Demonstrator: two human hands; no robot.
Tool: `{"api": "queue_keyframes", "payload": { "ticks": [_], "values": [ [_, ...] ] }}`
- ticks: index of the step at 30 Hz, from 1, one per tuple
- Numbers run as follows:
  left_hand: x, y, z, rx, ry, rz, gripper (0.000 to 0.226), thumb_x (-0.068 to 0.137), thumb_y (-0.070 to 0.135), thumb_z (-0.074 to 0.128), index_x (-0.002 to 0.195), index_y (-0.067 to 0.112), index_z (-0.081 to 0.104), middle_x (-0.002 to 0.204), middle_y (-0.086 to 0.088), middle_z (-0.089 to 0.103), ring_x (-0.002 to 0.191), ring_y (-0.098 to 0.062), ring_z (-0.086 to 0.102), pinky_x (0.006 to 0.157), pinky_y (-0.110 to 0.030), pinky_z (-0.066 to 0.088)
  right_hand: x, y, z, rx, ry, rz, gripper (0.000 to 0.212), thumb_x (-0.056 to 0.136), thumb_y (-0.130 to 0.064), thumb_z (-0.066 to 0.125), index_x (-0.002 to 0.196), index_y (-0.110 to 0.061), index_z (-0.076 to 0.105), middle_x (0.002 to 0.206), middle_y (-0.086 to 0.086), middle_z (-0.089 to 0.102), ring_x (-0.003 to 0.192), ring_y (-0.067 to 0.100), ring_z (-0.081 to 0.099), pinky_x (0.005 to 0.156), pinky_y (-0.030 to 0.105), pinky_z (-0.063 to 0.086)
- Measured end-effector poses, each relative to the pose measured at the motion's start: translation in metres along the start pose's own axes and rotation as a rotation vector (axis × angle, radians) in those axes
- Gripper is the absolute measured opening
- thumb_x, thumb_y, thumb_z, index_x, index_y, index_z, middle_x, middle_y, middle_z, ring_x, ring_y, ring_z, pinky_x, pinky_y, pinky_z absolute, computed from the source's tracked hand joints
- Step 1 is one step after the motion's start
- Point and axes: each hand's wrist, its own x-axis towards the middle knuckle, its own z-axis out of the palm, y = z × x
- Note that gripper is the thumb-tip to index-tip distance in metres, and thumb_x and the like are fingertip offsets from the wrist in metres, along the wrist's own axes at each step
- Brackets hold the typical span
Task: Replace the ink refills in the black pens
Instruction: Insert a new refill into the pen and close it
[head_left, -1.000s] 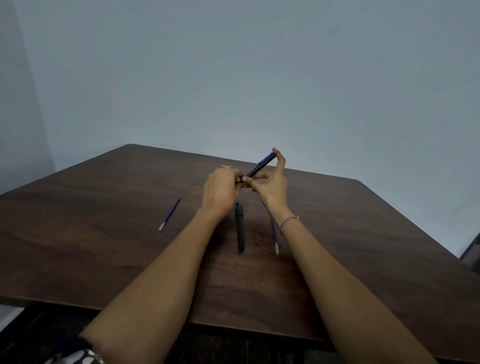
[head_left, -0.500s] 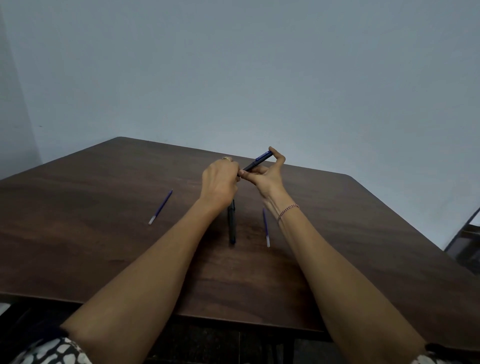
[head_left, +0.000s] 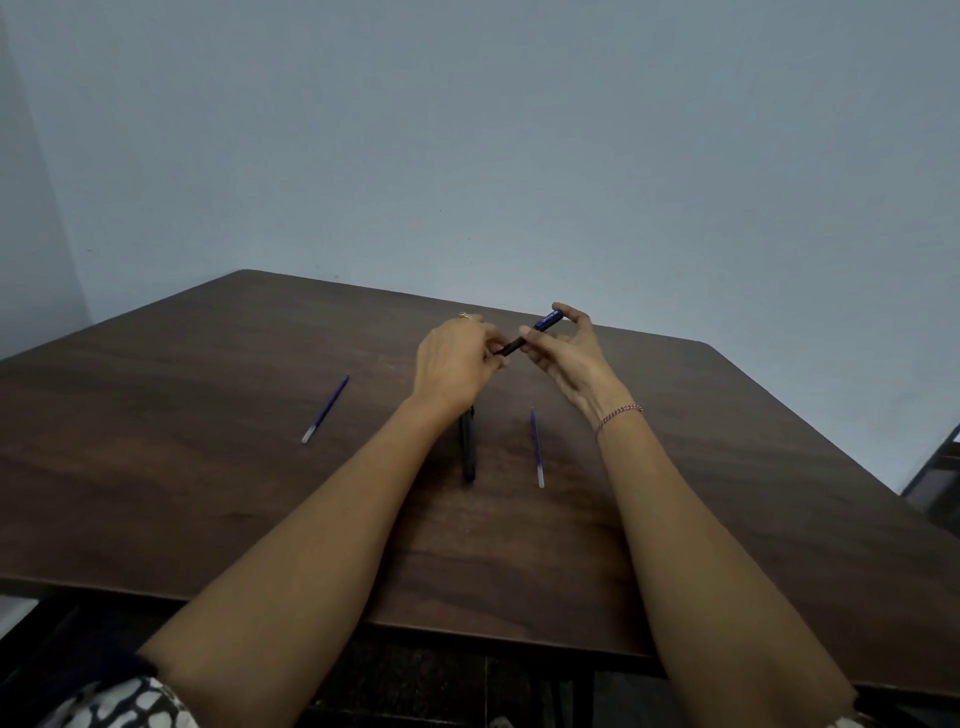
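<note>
Both hands meet above the far middle of the dark brown wooden worktop, sharing one black pen with a blue printed band. The pen is held clear of the surface, tilted, with its blue end up and to the right. The left hand has its fingers curled round the pen's lower, dark end; the tip itself is hidden inside that grip. The right hand pinches the upper part between thumb and forefinger, its other fingers loosely bent beneath.

A second black pen lies flat on the worktop under the left wrist, pointing towards the person, its far end covered by the wrist. Just to its right, and apart from it, lies a thin blue ink refill with a pale end. Another blue refill lies well off to the left, slanted.

A red-and-white beaded bracelet circles the right wrist, and a gold ring shows on the left hand.
</note>
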Motion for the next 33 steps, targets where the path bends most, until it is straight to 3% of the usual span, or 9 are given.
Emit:
{"api": "queue_keyframes", "payload": {
  "ticks": [4, 8, 13, 16, 20, 25, 30, 33],
  "values": [
    [0.002, 0.000, 0.001, -0.101, -0.126, 0.050, 0.033, 0.075, 0.029, 0.076, 0.107, 0.031, 0.069, 0.100, 0.006, 0.069, 0.095, -0.011, 0.062, 0.079, -0.030, 0.052, 0.002, -0.003, -0.011, -0.026, 0.093, 0.025, 0.049, 0.085, 0.000, 0.065, 0.125, -0.017, 0.042, 0.084, 0.007, 0.058, 0.068, 0.013, 0.060, 0.066, 0.019, 0.053],
    [0.003, 0.003, 0.000, -0.226, -0.271, 0.087, 0.047, 0.070, 0.026, 0.081, 0.115, 0.027, 0.066, 0.115, 0.000, 0.067, 0.101, -0.015, 0.062, 0.089, -0.036, 0.052, 0.003, -0.009, -0.024, -0.028, 0.135, 0.052, 0.042, 0.086, 0.003, 0.060, 0.121, -0.014, 0.044, 0.083, 0.006, 0.059, 0.071, 0.014, 0.060, 0.070, 0.022, 0.053],
    [-0.002, 0.020, 0.003, -0.358, -0.347, 0.127, 0.052, 0.065, 0.025, 0.084, 0.114, 0.022, 0.067, 0.114, -0.002, 0.069, 0.106, -0.010, 0.062, 0.087, -0.031, 0.055, 0.002, -0.015, -0.035, -0.104, 0.104, 0.075, 0.034, 0.088, 0.005, 0.054, 0.118, -0.010, 0.048, 0.082, 0.007, 0.059, 0.071, 0.014, 0.058, 0.065, 0.020, 0.051],
    [-0.007, 0.034, 0.004, -0.313, -0.313, 0.160, 0.051, 0.063, 0.030, 0.084, 0.111, 0.024, 0.068, 0.108, -0.004, 0.070, 0.100, -0.010, 0.064, 0.084, -0.029, 0.055, 0.002, -0.019, -0.043, -0.143, 0.057, 0.082, 0.027, 0.089, 0.005, 0.052, 0.113, -0.007, 0.050, 0.081, 0.007, 0.058, 0.076, 0.018, 0.057, 0.077, 0.026, 0.051],
    [-0.022, 0.057, 0.008, -0.170, -0.242, 0.177, 0.043, 0.063, 0.040, 0.082, 0.102, 0.027, 0.070, 0.099, 0.003, 0.071, 0.091, -0.009, 0.065, 0.077, -0.028, 0.053, -0.006, -0.022, -0.055, -0.325, 0.038, 0.088, 0.007, 0.092, -0.007, 0.053, 0.095, -0.005, 0.059, 0.086, 0.012, 0.060, 0.082, 0.025, 0.059, 0.067, 0.023, 0.053],
    [-0.044, 0.096, 0.026, -0.052, -0.265, 0.184, 0.043, 0.063, 0.051, 0.078, 0.097, 0.028, 0.064, 0.100, 0.004, 0.068, 0.094, -0.015, 0.062, 0.075, -0.030, 0.051, -0.024, -0.033, -0.085, -0.708, 0.040, 0.141, 0.049, 0.095, -0.046, 0.046, 0.107, -0.002, 0.063, 0.084, 0.009, 0.062, 0.062, 0.016, 0.058, 0.055, 0.021, 0.048],
    [-0.062, 0.135, 0.042, -0.032, -0.298, 0.149, 0.069, 0.060, 0.056, 0.078, 0.112, 0.019, 0.051, 0.105, -0.004, 0.066, 0.102, -0.024, 0.059, 0.069, -0.032, 0.039, -0.044, -0.045, -0.120, -0.985, 0.074, 0.141, 0.051, 0.098, -0.051, 0.033, 0.085, -0.015, 0.067, 0.074, 0.000, 0.061, 0.064, 0.012, 0.054, 0.052, 0.021, 0.040],
    [-0.070, 0.151, 0.051, -0.059, -0.320, 0.107, 0.076, 0.058, 0.058, 0.078, 0.111, 0.015, 0.046, 0.105, -0.005, 0.065, 0.102, -0.026, 0.059, 0.067, -0.033, 0.038, -0.052, -0.048, -0.138, -1.068, 0.091, 0.147, 0.050, 0.098, -0.050, 0.029, 0.073, -0.020, 0.060, 0.090, 0.006, 0.064, 0.080, 0.021, 0.054, 0.060, 0.025, 0.042]
  ]
}}
